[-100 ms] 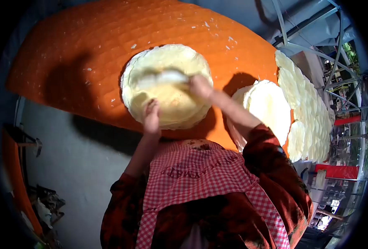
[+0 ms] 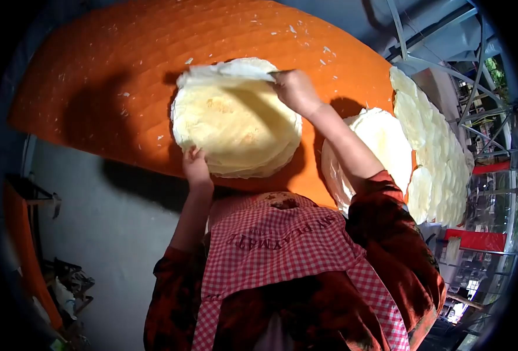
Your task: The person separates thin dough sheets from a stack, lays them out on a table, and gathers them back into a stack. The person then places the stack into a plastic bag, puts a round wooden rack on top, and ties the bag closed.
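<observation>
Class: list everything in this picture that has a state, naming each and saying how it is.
Central stack: flat, layered
Pale item: blurred, over the central stack's far side
Right hand: closed on the pale item
Left hand: at the central stack's near-left edge
Right-side stack: layered, partly hidden
Rounds at far right: spread out, overlapping
Orange cover: littered with white flakes
Apron: worn

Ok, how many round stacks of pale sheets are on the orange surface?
2: the left stack, by the left hand, and the right stack, partly behind the right forearm. The overlapping spread farther right isn't counted.
</observation>
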The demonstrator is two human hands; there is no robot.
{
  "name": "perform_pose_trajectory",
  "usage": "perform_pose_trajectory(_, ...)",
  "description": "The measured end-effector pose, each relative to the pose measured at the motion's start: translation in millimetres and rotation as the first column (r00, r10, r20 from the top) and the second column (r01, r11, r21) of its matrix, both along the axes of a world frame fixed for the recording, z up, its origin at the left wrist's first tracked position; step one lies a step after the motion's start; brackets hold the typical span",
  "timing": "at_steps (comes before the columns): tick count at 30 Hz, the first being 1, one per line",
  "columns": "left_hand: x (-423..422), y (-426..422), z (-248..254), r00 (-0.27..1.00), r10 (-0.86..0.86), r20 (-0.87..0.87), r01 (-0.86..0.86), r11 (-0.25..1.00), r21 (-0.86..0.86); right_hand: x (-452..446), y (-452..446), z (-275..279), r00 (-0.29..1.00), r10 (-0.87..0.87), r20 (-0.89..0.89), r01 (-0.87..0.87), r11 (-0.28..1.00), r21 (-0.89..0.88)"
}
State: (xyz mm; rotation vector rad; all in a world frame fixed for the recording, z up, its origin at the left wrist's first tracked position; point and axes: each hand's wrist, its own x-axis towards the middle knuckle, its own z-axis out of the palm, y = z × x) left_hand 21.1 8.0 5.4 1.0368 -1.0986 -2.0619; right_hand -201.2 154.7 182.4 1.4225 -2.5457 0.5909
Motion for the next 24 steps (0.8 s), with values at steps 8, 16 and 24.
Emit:
perform_pose_trajectory(8, 4.0, -27.6, -12.1, 0.973, -0.196, 0.119, 0.193, 0.980, 0.037, 59.8, 25.5, -162.0, 0.995, 0.095, -0.007, -0.093, 0.982, 0.164)
perform_pose_trajectory(16, -9.3, -39.4, 4.5, 0.821, -0.559, 0.116, 0.534, 0.824, 0.192, 71.4, 13.0, -108.6, 0.997, 0.075, -0.025, -0.075, 0.997, 0.004)
perform_pose_trajectory(24, -4.6, -11.8, -5.0, 0.896, -0.430, -0.112, 0.442, 0.834, 0.331, 105.9, 13.9, -148.5, 0.994, 0.106, -0.021, -0.104, 0.990, 0.093)
